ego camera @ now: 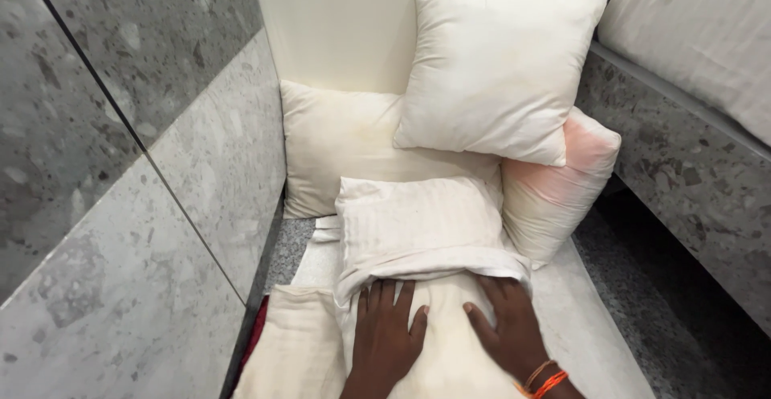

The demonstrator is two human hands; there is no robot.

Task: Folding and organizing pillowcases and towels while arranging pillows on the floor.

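My left hand (388,331) and my right hand (506,327) press flat, fingers spread, on a cream pillow (450,351) at the bottom centre. A white striped pillowcase (418,222) is bunched over the pillow's far end, its open hem just past my fingertips. My right wrist wears orange thread bands (542,379). Neither hand grips anything.
A white square cushion (498,65) leans on the back wall above a cream pillow (337,146) and a pink-tinted pillow (558,186). A folded cream cloth (293,347) lies at left. Grey stone walls (120,206) close both sides; a bed edge (699,37) is upper right.
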